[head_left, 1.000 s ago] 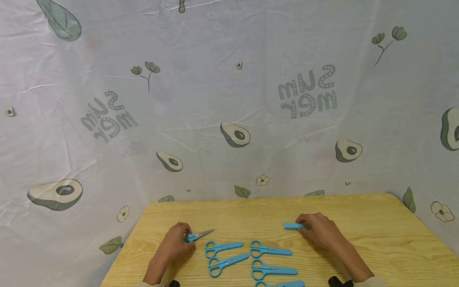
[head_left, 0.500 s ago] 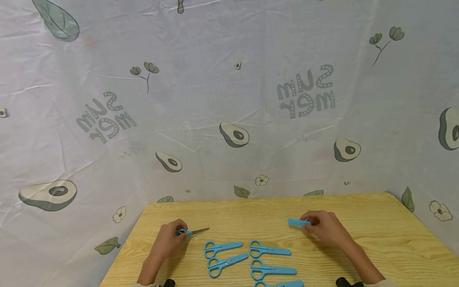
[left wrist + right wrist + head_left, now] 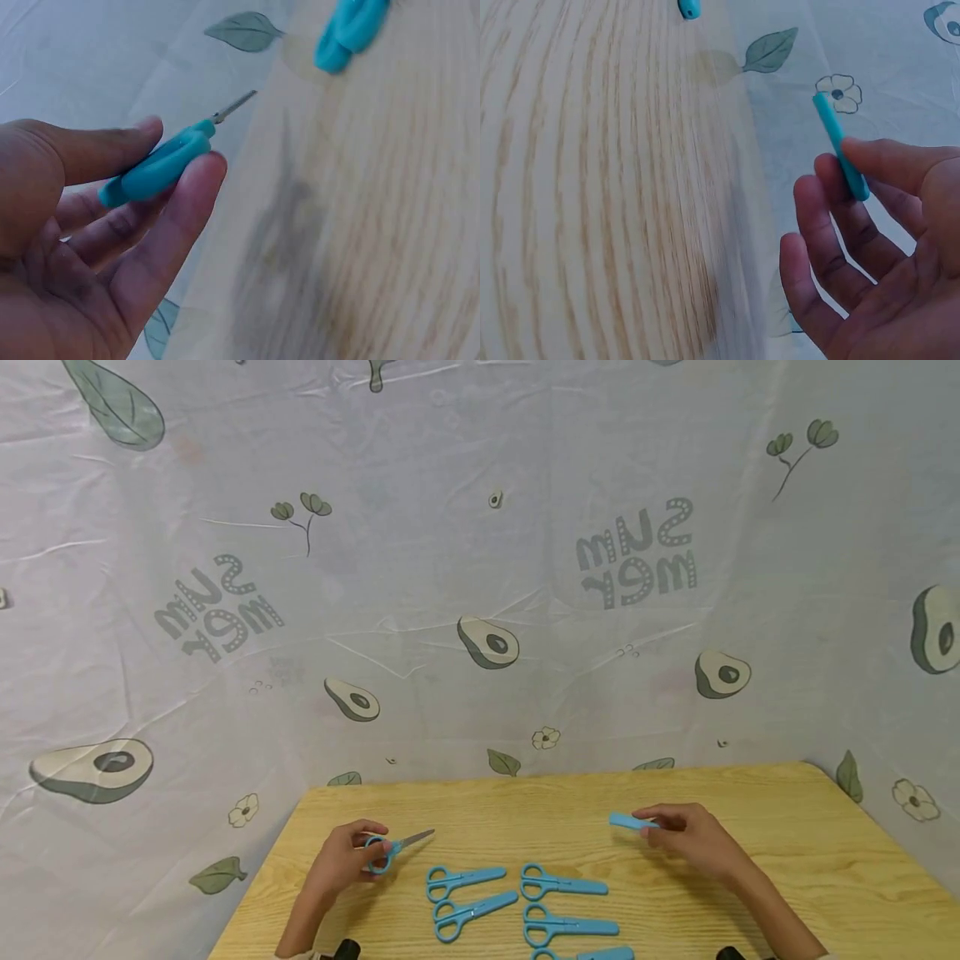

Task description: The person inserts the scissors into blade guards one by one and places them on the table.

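My left hand [image 3: 341,862] pinches a pair of blue-handled scissors [image 3: 381,853] by the handle loops, raised above the left part of the table. Their metal blades are bare and point right, away from the palm. In the left wrist view the thumb lies on one side of the scissors [image 3: 161,166] and the fingers on the other. Over the table's right half, my right hand [image 3: 693,839] pinches a blue blade cover [image 3: 626,820] between thumb and fingers. Seen edge-on in the right wrist view, the cover [image 3: 832,127] is a thin strip; the remaining fingers are loosely bent.
Several blue scissors with covered blades lie between the hands in two columns: a left pair, with upper scissors [image 3: 465,881] and lower scissors [image 3: 474,913], and a right column [image 3: 566,885]. The lowest scissors [image 3: 603,953] are cut off by the frame. A patterned sheet [image 3: 420,568] hangs behind the wooden table [image 3: 487,810].
The hands have moved apart: the left went left with the scissors, the right went right with the cover. The scissors have turned to show their loops more. The lying scissors have stayed put.
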Available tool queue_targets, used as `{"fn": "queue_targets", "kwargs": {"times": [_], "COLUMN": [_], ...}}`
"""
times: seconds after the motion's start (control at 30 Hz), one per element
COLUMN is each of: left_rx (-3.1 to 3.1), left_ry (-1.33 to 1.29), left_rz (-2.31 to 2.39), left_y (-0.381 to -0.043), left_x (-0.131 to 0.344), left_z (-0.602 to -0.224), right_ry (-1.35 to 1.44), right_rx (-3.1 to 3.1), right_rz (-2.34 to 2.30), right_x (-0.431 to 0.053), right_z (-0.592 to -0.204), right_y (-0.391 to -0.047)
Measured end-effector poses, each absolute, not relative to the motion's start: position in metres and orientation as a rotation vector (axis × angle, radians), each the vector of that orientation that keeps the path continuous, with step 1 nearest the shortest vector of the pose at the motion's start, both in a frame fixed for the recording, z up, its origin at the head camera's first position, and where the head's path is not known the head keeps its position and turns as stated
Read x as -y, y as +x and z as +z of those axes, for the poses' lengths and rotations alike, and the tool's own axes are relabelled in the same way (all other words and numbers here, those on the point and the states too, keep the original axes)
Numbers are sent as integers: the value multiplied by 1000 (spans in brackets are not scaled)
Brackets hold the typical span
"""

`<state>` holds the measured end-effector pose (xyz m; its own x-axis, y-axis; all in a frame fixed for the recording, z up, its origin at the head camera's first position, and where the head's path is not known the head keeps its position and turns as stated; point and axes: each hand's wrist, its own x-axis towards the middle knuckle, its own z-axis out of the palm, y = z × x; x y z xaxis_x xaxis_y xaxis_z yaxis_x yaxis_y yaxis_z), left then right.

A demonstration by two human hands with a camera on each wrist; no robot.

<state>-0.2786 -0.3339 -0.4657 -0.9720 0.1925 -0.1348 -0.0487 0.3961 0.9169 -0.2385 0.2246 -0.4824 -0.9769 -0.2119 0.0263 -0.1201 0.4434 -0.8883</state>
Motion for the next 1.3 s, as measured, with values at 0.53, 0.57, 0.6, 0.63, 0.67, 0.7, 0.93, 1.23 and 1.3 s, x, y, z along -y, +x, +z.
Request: {"fn": "queue_targets", "kwargs": {"times": [0.53, 0.57, 0.6, 0.63, 0.67, 0.7, 0.93, 1.23, 1.3], "left_rx": [-2238, -2240, -2241, -2240, -2238, -2235, -2184, -2146, -2138], "left_ry": [64, 57, 52, 58, 65, 78, 160, 241, 259], "left_rz": [1824, 1825, 1825, 1825, 1825, 1824, 1825, 1805, 1799], "left_y": [-281, -281, -281, -281, -281, -281, -279, -281, -281], "left_x": [335, 334, 334, 333, 333, 332, 324, 309, 306], "left_z": [-453, -453, -452, -452, -452, -452, -450, -446, -446], "right_ry": [-294, -286, -279, -273, -266, -261, -247, -267, -276], "right_rx": [-2441, -2434, -2426, -2419, -2410, -2402, -2337, -2293, -2278], "right_rz": [-1712, -1715, -1717, -1718, -1719, -1719, -1730, -1729, -1728], "right_x": [-229, -229, -229, -229, -229, -229, -229, -229, -228], "right_z": [-476, -475, -475, -474, -473, -473, -474, -474, -473], "right_y": [-233, -233, -232, -232, -231, -231, -230, -228, -226]}}
